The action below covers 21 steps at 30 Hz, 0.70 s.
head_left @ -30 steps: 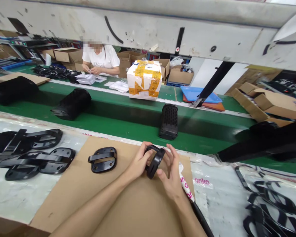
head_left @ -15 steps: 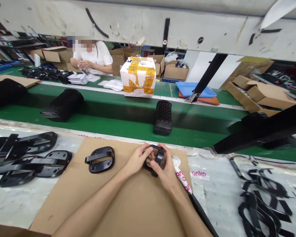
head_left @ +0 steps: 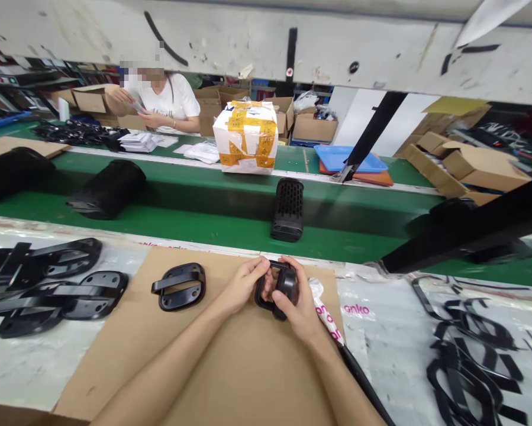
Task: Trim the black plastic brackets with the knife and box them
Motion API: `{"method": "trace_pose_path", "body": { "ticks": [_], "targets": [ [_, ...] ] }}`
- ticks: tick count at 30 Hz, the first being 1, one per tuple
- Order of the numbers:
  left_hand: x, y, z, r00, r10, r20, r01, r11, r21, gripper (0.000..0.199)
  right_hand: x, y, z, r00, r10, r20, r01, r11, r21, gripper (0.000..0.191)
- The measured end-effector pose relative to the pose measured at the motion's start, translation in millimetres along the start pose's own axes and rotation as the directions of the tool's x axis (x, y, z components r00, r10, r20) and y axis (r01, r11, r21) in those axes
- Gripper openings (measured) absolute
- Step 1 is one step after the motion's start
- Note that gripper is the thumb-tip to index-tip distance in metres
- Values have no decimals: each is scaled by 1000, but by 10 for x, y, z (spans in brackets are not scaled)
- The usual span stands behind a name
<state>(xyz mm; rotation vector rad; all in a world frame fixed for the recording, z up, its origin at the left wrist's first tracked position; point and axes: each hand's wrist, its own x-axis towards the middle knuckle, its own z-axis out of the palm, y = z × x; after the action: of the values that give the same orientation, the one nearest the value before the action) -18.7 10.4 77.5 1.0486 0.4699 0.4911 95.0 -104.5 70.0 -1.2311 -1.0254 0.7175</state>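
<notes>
Both hands cover most of the black part (head_left: 278, 289). The frames (head_left: 474, 361) at right run off the picture's edge.

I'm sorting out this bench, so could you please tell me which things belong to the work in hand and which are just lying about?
In hand:
- black plastic part, gripped by left hand and right hand
- cardboard sheet under the hands
- finished handle plate beside them

Lying about:
- taped white box
- black grille housing on the green belt
- blue tray
</notes>
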Motion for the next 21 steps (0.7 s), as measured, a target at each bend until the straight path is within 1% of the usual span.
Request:
{"method": "trace_pose_path", "body": {
  "ticks": [3,5,8,11,13,15,18,21],
  "targets": [
    [10,-35,-14,1000,26,-14,-25,998,50,48,-11,22,-1,1000,0,3,0,1000,9,65],
    [8,-44,-27,999,15,-30,-14,999,36,46,-18,37,-1,1000,3,0,-3,1000,-7,67],
    [1,-46,-45,1000,7,-17,-7,1000,19,43,-25,68,-3,1000,-12,-16,10,994,-107,69],
    [7,-56,-59,997,66,-27,-62,990,129,40,-28,114,-4,999,-15,-29,10,983,-181,71],
    [16,-66,-63,993,106,-54,-93,974,206,39,-30,141,0,999,-15,-35,9,986,-169,72],
    [20,-65,-61,991,115,-66,-97,970,223,40,-30,149,6,999,-22,-45,16,990,-139,71],
    [5,-18,-51,998,53,-33,-48,991,127,39,-23,108,14,999,-15,-37,12,996,-90,70],
    [-22,63,-36,995,-83,59,87,994,-70,41,-10,28,18,1000,-14,-1,14,1000,-26,68]
  ]
}}
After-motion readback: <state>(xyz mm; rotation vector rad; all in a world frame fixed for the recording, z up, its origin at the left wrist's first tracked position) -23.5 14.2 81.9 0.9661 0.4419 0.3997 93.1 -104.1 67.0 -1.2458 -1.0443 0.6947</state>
